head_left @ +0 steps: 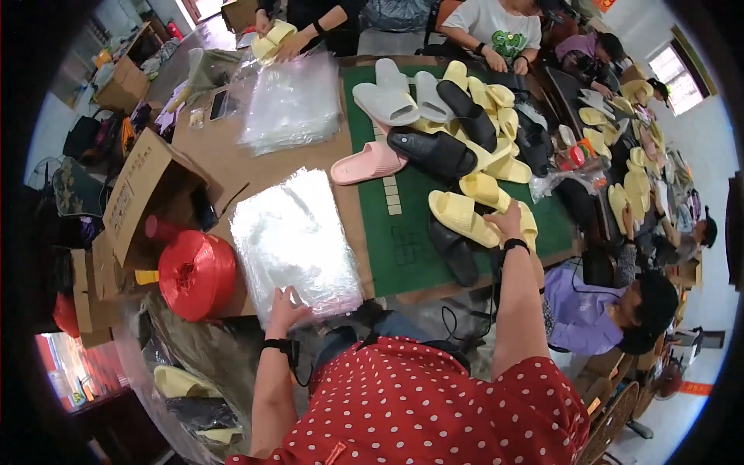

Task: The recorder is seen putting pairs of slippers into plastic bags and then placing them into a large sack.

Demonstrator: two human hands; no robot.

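My right hand point(508, 221) grips a yellow slipper point(457, 216) at the right of the near heap, with other yellow slippers beside it. A black slipper point(452, 252) lies just below it on the green mat point(407, 267). My left hand point(287, 311) rests at the near edge of a stack of clear plastic bags point(291, 225), its fingers spread a little and nothing visible in them. Up the mat are piled a pink slipper point(364, 164), a grey slipper point(385, 103), black slippers and several yellow ones.
A big red roll of plastic twine point(197, 275) and an open cardboard box point(147, 194) stand left of the bags. A second bag stack point(291, 101) lies farther back. Across the table a person handles a yellow slipper point(273, 40). A person in purple point(593, 310) sits close on my right.
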